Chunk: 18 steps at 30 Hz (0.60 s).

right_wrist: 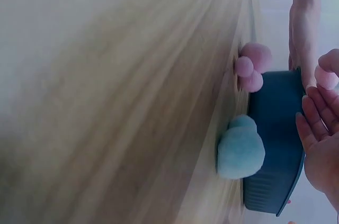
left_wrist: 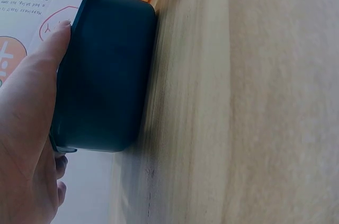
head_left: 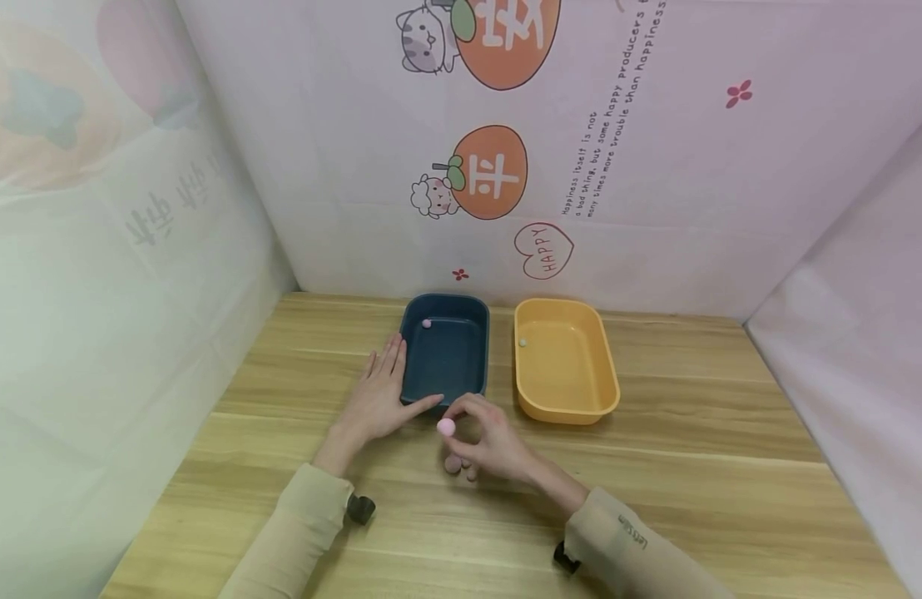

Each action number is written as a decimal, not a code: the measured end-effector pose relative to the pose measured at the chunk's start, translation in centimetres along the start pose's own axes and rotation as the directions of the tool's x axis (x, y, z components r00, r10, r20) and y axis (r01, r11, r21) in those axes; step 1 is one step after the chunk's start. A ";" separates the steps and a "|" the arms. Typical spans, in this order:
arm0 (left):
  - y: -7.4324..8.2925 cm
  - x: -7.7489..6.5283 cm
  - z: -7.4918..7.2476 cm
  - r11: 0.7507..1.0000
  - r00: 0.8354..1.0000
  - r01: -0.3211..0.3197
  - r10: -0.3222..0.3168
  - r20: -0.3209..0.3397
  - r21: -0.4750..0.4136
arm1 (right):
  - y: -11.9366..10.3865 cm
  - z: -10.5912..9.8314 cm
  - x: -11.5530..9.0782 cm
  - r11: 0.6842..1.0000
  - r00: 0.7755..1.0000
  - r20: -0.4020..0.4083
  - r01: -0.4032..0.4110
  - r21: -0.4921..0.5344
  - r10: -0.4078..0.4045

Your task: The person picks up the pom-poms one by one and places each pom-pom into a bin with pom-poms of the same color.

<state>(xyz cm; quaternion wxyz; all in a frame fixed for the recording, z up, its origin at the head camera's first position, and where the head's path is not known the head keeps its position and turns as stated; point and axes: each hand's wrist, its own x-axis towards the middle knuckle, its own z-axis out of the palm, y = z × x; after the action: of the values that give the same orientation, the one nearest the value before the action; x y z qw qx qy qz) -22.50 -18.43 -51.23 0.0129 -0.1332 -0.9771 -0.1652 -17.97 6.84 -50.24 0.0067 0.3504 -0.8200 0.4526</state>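
My left hand (head_left: 374, 398) lies against the left side and near corner of a dark blue tray (head_left: 446, 366), its fingers fairly straight and the thumb along the near rim. Just in front of that rim, my right hand (head_left: 494, 441) pinches a pink pom-pom (head_left: 446, 427) between thumb and fingertips, above the table. Several pink pom-poms (right_wrist: 255, 59) lie on the wood below the right hand, beside light blue pom-poms (right_wrist: 241, 152) that the hand hides in the head view. One small pink pom-pom (head_left: 427, 324) sits inside the dark blue tray at the back.
To the right stands a yellow tray (head_left: 566, 408) with a small pale pom-pom (head_left: 522, 343) at its left wall. The wood-grain table (head_left: 686, 466) ends at a printed white cloth (head_left: 656, 249) at the back, with more cloth hanging on both sides.
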 end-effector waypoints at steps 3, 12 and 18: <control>0.0 0.0 0.0 1.000 1.000 -0.001 0.001 -0.001 0.001 | 0.3 -0.1 0.1 1.000 1.000 -0.023 0.016 -0.010 -0.016; -0.1 0.1 0.1 1.000 1.000 0.004 -0.004 -0.004 0.000 | 0.2 -0.8 0.4 1.000 0.999 -0.034 0.018 0.003 -0.018; -0.1 0.1 0.1 1.000 1.000 0.002 -0.002 -0.004 0.004 | 0.0 -1.4 0.6 1.000 0.999 -0.044 0.025 -0.016 -0.025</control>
<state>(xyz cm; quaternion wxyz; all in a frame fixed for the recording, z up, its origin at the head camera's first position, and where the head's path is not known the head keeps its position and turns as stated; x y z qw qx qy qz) -22.64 -18.47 -51.36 0.0151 -0.1317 -0.9776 -0.1635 -18.88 7.56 -49.21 0.0331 0.3506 -0.8186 0.4538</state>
